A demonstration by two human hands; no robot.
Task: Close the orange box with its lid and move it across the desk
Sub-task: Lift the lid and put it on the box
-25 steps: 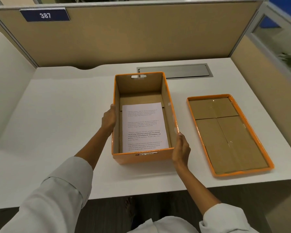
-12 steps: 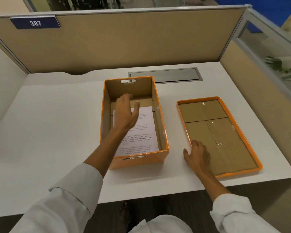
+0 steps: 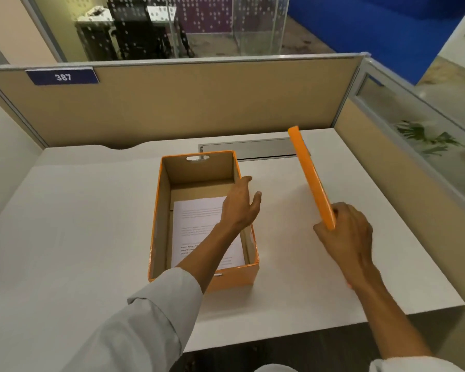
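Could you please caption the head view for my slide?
Right hand lifts the orange lid on edge while the open left hand reaches across the open orange box.

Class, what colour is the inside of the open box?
Plain brown cardboard inside the box, seen in the head view.

Orange box point(image 3: 234, 279), orange lid point(image 3: 310, 175) — white desk point(image 3: 78, 224).

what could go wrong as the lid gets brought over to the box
The lid is tilted on edge, held only at its near end by the right hand; it could slip or swing. The left hand hovers open over the box rim, so the fingers might get caught under the lid.
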